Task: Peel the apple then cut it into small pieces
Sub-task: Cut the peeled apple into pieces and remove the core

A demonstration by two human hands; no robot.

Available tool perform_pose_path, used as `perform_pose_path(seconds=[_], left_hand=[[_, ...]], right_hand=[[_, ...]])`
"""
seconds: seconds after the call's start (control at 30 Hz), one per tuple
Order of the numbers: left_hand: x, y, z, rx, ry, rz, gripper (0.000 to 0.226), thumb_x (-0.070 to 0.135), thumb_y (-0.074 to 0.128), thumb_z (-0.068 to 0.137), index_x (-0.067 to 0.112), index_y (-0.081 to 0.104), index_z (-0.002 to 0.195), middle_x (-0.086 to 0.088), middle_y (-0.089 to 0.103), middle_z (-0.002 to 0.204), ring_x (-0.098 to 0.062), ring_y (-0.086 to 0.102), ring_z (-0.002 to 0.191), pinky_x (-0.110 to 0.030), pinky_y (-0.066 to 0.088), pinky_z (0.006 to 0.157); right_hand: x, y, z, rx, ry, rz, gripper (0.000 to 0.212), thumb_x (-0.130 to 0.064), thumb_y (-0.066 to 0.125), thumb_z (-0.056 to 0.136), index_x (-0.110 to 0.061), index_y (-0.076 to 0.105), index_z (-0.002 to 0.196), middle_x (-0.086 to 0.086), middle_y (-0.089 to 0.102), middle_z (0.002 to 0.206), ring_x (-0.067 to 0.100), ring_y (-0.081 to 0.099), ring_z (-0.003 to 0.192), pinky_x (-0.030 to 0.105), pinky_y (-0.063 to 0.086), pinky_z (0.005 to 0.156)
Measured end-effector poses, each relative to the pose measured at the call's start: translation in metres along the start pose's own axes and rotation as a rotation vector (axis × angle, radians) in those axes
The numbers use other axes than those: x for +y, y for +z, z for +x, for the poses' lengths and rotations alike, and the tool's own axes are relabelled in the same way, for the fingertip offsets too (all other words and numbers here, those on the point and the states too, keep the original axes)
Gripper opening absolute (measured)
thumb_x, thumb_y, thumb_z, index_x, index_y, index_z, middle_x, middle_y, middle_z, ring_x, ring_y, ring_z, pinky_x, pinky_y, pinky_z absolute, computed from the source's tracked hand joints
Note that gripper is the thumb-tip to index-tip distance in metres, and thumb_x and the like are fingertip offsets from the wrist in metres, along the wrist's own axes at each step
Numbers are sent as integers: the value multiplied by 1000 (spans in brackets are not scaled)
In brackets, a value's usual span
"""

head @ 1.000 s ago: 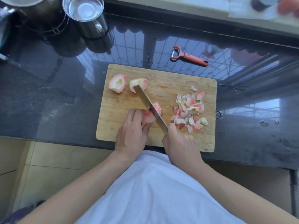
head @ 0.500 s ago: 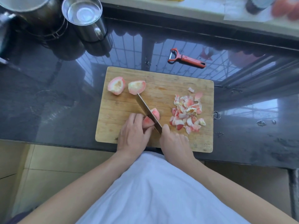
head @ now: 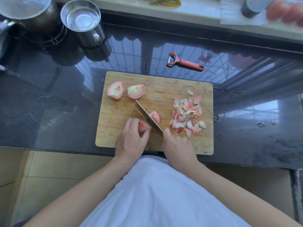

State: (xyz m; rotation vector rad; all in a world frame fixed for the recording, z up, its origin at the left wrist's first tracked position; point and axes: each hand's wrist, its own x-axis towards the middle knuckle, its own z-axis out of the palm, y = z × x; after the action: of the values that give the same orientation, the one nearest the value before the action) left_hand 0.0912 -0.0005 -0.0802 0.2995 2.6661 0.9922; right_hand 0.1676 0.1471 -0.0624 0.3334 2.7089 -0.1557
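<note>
- Right hand [head: 177,145] at the near edge of the cutting board [head: 188,149], fingers clenched round the handle of the knife [head: 148,119]; handle itself hidden inside the fist.
- Left hand [head: 131,140] just beside it toward 9 o'clock, fingertips curled over and pinching one part of the apple quarter [head: 155,117].
- Blade slanting toward 11 o'clock, sunk through that quarter, one part on each side of it.
- Heap of chopped apple pieces [head: 186,116] toward 3 o'clock of the blade, on the board's right half, apart from the knife.
- Two more peeled apple quarters [head: 125,91] side by side at the board's far left corner, toward 11 o'clock of the hands, cut faces up.
- Board flat on the dark glossy bench [head: 49,112].
- Red peeler [head: 185,63] on the bench beyond the board's far edge, toward 1 o'clock, handle pointing right.
- Steel mug [head: 83,22] at the far left, toward 10 o'clock, beside a larger metal pot [head: 27,12].
</note>
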Motion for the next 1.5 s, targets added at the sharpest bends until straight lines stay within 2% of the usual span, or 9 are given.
perform_pose_path(seconds=[0.2, 0.47, 0.63, 0.8, 0.93, 1.07, 1.23, 1.33, 1.5], left_hand=[[-20, -14, -13, -96, -117, -103, 21, 26, 70, 93, 26, 54, 106, 12, 50, 108, -3, 48, 87, -29, 43, 73], [-28, -20, -16, -200, -210, -166, 42, 7, 64, 90, 30, 52, 123, 12, 45, 123, 1, 47, 98, -24, 38, 82], [-20, -15, -11, -229, -252, -197, 36, 33, 72, 91, 33, 51, 121, 14, 43, 121, -5, 55, 103, -28, 45, 79], [-14, -10, -8, -269, -234, -137, 40, 23, 66, 92, 30, 49, 128, 12, 42, 126, -11, 55, 106, -33, 47, 84], [-9, -9, -6, -295, -248, -152, 45, 42, 70, 92, 32, 46, 128, 15, 39, 126, -8, 51, 108, -33, 47, 83], [-3, -8, -2, -313, -107, -46, 29, 19, 56, 99, 27, 50, 126, 16, 38, 131, -8, 51, 108, -26, 39, 67], [-14, -10, 2, -363, 135, 11, 33, -5, 44, 96, 21, 55, 113, 20, 39, 124, -2, 48, 114, -30, 47, 81], [-20, -9, 11, -328, 285, 156, 29, -1, 52, 92, 19, 58, 112, 9, 51, 119, -17, 56, 98, -31, 41, 75], [2, -11, 32, -250, 340, 333, 34, 35, 58, 93, 19, 59, 124, 3, 56, 127, -22, 50, 114, -39, 41, 96]], right_hand=[[11, -10, -5, 43, 5, 267, 20, -13, 47, 97, -19, 31, 87, 7, 57, 62, 37, 55, 57, 43, 43, 49], [26, -29, 0, 199, 180, 656, 7, -19, 49, 98, -19, 45, 93, 3, 57, 67, 27, 56, 61, 47, 47, 56], [42, -40, 5, 215, 374, 800, 7, -24, 46, 96, -20, 49, 91, 1, 64, 76, 33, 62, 63, 48, 55, 59], [44, -50, 8, 228, 414, 818, 10, -22, 46, 97, -21, 50, 87, 2, 65, 77, 29, 64, 62, 43, 55, 54], [41, -47, 7, 202, 421, 821, 7, -27, 44, 93, -26, 49, 88, 4, 64, 84, 33, 63, 69, 43, 56, 58], [40, -43, 5, 169, 441, 828, 7, -31, 45, 93, -25, 48, 92, 4, 64, 89, 32, 63, 69, 49, 58, 60], [44, -48, 2, 206, 467, 852, 12, -20, 47, 97, -22, 51, 86, 1, 64, 83, 28, 64, 61, 38, 55, 50], [51, -48, 0, 235, 515, 875, 14, -22, 48, 96, -18, 49, 83, 2, 64, 77, 32, 64, 60, 45, 57, 55], [64, -46, -6, 273, 549, 909, 9, -22, 48, 95, -20, 51, 87, 4, 65, 79, 35, 63, 65, 51, 57, 60]])
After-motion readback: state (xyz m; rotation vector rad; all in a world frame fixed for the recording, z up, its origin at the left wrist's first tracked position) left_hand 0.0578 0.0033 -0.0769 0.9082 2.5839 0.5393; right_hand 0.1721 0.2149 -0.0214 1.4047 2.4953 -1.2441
